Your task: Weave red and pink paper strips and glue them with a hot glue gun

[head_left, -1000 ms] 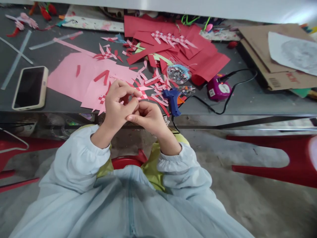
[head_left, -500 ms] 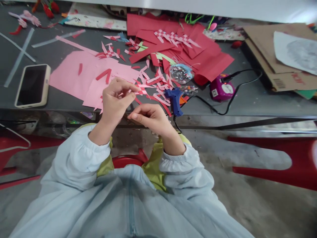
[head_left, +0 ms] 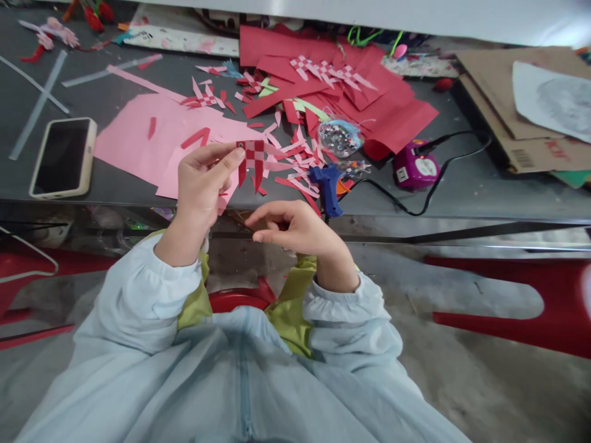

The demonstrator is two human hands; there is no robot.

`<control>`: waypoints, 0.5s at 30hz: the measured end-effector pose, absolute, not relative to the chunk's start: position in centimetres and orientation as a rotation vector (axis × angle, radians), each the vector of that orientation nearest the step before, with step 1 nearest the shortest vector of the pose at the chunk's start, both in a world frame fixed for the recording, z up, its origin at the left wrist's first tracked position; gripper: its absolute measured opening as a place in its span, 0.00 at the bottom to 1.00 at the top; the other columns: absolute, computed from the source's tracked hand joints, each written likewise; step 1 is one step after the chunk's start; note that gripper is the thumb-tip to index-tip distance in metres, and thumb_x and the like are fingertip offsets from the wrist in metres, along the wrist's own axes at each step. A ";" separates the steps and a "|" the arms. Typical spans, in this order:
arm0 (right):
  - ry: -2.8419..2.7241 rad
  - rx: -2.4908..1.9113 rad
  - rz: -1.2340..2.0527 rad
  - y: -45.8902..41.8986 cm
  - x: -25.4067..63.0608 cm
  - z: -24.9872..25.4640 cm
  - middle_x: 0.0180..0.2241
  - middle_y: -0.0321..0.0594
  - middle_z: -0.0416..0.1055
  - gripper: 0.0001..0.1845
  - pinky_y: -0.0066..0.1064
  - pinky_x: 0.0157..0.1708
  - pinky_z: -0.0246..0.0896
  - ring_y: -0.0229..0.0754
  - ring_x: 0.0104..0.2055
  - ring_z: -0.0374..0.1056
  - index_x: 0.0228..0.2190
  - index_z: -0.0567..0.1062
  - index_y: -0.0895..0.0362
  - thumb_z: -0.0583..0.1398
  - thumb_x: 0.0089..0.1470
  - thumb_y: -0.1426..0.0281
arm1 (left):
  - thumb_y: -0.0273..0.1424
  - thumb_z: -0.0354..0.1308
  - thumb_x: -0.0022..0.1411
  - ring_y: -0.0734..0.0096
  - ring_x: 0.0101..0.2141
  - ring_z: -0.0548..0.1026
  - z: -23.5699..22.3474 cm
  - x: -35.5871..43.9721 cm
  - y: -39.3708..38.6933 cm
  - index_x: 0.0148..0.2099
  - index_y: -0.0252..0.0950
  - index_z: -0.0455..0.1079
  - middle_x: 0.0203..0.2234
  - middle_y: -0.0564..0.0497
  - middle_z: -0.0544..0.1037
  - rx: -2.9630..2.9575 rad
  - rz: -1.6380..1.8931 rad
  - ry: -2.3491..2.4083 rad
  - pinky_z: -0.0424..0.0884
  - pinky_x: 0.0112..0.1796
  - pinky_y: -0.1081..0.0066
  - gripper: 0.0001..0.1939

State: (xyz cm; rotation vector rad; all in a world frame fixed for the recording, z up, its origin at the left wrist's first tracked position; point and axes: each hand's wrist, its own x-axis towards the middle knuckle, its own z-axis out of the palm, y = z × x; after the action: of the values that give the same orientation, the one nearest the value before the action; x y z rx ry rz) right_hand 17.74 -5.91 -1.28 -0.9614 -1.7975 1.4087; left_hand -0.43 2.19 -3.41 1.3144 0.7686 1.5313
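Note:
My left hand (head_left: 201,178) pinches a woven paper fish (head_left: 253,154), checkered red and pink, with a small eye dot near my thumb and pointed strip ends hanging down and to the right. The fish is held up over the table's near edge. Below and to the right of it is my right hand (head_left: 300,231), its thumb and forefinger apart with nothing visible between them; the other fingers curl partly out of sight. Just right of the fish lie loose pink and red paper strips (head_left: 300,147). A blue glue gun (head_left: 330,187) rests close beyond my right hand.
Pink paper sheets (head_left: 133,138) and a phone (head_left: 62,157) lie at left. Red paper (head_left: 392,117) with more woven fish (head_left: 332,72) is at the back. A bag of beads (head_left: 340,136), a purple power adapter (head_left: 415,165) with a black cord, and cardboard (head_left: 517,98) sit rightward.
The paper fish in my left hand has turned so that its checkered side faces me. My right hand has moved slightly right and down, and its thumb and forefinger have parted.

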 end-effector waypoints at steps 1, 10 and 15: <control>-1.777 -0.989 1.409 -5.9 17.9 -1.3 0.15 0.26 0.56 0.22 0.26 0.19 0.43 0.29 0.18 0.49 0.33 0.80 0.60 0.66 0.52 0.52 | 0.52 0.73 0.49 0.86 0.16 0.48 -3.4 -0.5 2.2 0.35 0.47 0.78 0.17 0.61 0.63 1.317 1.512 0.773 0.44 0.17 0.69 0.18; -1.372 -1.125 1.225 -5.2 17.7 -2.3 0.22 0.28 0.67 0.21 0.25 0.21 0.47 0.30 0.21 0.53 0.43 0.75 0.55 0.69 0.47 0.64 | 0.49 0.77 0.41 0.86 0.12 0.47 -1.3 0.1 0.7 0.27 0.43 0.73 0.11 0.63 0.54 1.190 1.366 0.827 0.41 0.13 0.70 0.22; -1.202 -1.098 1.208 -4.8 17.7 -2.6 0.33 0.35 0.75 0.18 0.26 0.18 0.46 0.29 0.20 0.54 0.47 0.75 0.53 0.64 0.54 0.61 | 0.48 0.79 0.36 0.86 0.12 0.47 -0.6 0.3 0.3 0.21 0.41 0.69 0.10 0.62 0.55 1.164 1.275 0.828 0.39 0.13 0.71 0.24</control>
State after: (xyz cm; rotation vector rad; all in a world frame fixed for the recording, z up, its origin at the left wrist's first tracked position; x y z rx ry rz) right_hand 17.66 -4.82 -2.57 -1.0982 -1.2015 1.2082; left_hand 0.30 0.31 -0.62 1.1643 0.8280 1.2754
